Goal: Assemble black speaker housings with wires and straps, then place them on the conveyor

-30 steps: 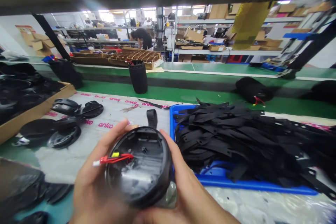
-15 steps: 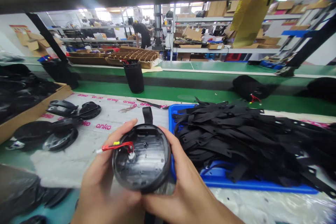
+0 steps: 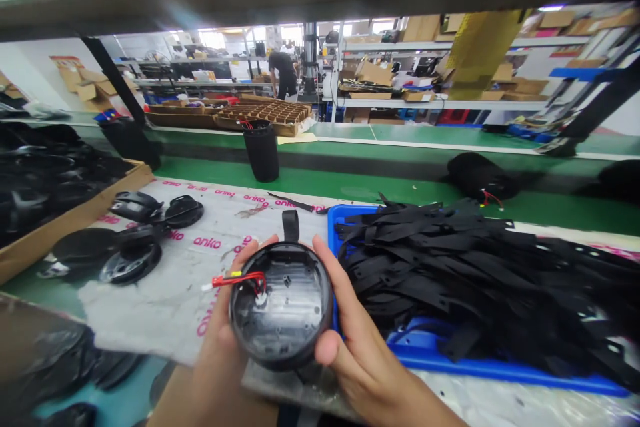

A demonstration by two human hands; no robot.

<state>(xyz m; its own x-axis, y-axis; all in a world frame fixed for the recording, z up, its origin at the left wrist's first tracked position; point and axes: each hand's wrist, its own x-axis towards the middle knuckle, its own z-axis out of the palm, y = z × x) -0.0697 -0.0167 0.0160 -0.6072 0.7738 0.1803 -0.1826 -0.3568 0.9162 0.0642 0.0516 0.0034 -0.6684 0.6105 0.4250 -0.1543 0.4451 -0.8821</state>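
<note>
Left hand [image 3: 223,330] and right hand [image 3: 357,330]: fingers clamped around the round housing [image 3: 287,330], centre front. Blue tray [image 3: 480,368], heaped with black straps [image 3: 450,267], obstructs the right side. Beyond the printed sheet [image 3: 160,310]: upright black cylinder [image 3: 263,155]; farther, partitioned carton [image 3: 301,123].

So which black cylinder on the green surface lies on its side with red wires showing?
The cylinder beyond the blue tray, with red wires at its near end. The middle cylinder and left cylinder stand; the right-edge cylinder shows no wires.
</note>
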